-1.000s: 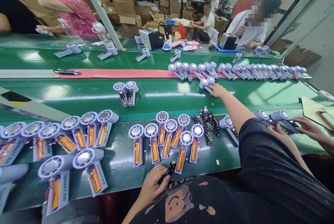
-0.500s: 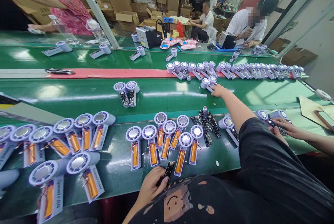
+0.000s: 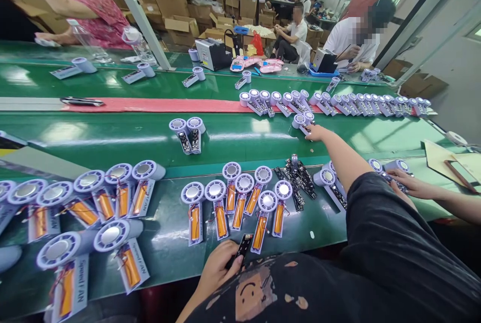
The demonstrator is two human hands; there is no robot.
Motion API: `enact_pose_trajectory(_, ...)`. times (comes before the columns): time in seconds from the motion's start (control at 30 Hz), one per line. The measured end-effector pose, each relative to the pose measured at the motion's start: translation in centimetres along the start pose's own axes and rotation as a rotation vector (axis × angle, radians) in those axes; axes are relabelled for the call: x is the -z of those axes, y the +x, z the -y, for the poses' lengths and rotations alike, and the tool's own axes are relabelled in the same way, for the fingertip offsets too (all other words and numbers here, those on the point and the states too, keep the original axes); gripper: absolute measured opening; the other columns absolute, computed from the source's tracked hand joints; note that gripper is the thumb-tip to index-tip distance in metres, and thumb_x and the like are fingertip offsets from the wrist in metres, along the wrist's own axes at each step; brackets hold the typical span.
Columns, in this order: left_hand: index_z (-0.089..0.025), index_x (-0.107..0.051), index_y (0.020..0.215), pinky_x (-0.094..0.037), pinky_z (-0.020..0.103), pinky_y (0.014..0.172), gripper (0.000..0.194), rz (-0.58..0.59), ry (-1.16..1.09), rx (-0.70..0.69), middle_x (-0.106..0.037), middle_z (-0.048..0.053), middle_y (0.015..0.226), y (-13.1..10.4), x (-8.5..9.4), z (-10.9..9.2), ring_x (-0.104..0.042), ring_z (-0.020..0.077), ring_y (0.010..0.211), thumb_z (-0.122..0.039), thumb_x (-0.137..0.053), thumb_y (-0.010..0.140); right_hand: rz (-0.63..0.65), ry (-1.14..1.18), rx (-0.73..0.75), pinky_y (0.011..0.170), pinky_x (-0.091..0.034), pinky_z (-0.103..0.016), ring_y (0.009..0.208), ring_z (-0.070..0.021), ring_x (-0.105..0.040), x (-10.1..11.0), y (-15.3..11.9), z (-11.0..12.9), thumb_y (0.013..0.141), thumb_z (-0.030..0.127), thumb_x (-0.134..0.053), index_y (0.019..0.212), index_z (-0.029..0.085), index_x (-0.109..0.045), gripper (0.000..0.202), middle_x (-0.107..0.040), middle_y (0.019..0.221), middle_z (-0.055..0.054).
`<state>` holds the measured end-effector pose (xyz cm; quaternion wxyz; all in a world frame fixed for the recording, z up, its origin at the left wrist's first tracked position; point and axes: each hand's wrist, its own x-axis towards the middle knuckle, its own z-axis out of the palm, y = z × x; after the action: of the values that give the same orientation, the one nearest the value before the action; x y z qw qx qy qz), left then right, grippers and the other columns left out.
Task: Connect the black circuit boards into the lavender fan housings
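Note:
My left hand (image 3: 221,266) is closed around a narrow black circuit board (image 3: 244,247), low in the view near my shirt. Far forward over the green belt, my right hand (image 3: 316,133) grips the handle end of a lilac handheld fan (image 3: 299,120), one of a touching pair. Another pair of fans (image 3: 178,125) with bare circuit boards lies on the belt to the left. On the bench before me are several open fans (image 3: 244,182) with orange batteries in their handles. Beside them is a pile of loose circuit boards (image 3: 298,180).
A long row of fans (image 3: 358,100) lines the red strip (image 3: 169,105). More battery fans (image 3: 90,181) fill the bench's left. At right a co-worker's hands (image 3: 409,182) hold a fan part. A pen-like tool (image 3: 81,101) lies on the divider. Other people sit across the belts.
The near belt's left fan pair has shifted right, and my right hand with its fan slightly right too. Fans on the far belt have slid left. My left hand stays put.

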<state>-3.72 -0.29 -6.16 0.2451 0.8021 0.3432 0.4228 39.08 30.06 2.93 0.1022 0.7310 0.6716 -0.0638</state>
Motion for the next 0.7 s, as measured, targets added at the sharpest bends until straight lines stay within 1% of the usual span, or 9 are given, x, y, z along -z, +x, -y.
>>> enact_pose_trajectory(0.13,-0.02,-0.063,0.084,-0.055,0.021,0.061,0.02,0.024,-0.011,0.011,-0.067,0.003,0.067,-0.2,-0.1,0.3,-0.065,0.0141,0.061,-0.022,-0.047,0.097,0.067,0.004,-0.014,0.094,-0.055,-0.043,0.111,-0.0213,-0.063,0.5,-0.6,-1.0,0.097,0.04,-0.06,0.127,0.02,-0.06,0.036,-0.061,0.131,-0.009)
enact_pose_trajectory(0.3,-0.02,-0.062,0.084,-0.054,0.02,0.06,0.019,0.018,-0.021,-0.003,-0.066,0.002,0.066,-0.2,0.0,0.4,-0.064,0.0134,0.06,-0.021,-0.048,0.097,0.099,-0.005,-0.02,0.096,-0.055,-0.045,0.113,-0.0222,-0.062,0.5,-1.3,-2.0,0.096,0.039,-0.061,0.129,0.02,-0.059,0.038,-0.06,0.133,-0.01)
enact_pose_trajectory(0.6,-0.019,-0.063,0.081,-0.055,0.022,0.06,0.024,0.041,0.012,0.029,-0.067,0.003,0.066,-0.4,0.0,0.4,-0.065,0.0142,0.061,-0.024,-0.047,0.098,0.134,-0.045,-0.044,0.095,-0.055,-0.044,0.113,-0.0221,-0.062,0.3,-1.3,-2.4,0.096,0.039,-0.061,0.128,0.02,-0.059,0.037,-0.06,0.132,-0.009)
enact_pose_trajectory(0.7,-0.019,-0.062,0.081,-0.055,0.022,0.06,0.023,0.031,0.018,0.011,-0.066,0.003,0.065,-0.2,0.0,0.3,-0.064,0.014,0.06,-0.024,-0.047,0.098,0.135,-0.048,-0.048,0.095,-0.055,-0.044,0.112,-0.0219,-0.062,0.3,-1.3,-2.8,0.096,0.039,-0.061,0.128,0.02,-0.059,0.037,-0.06,0.131,-0.009)
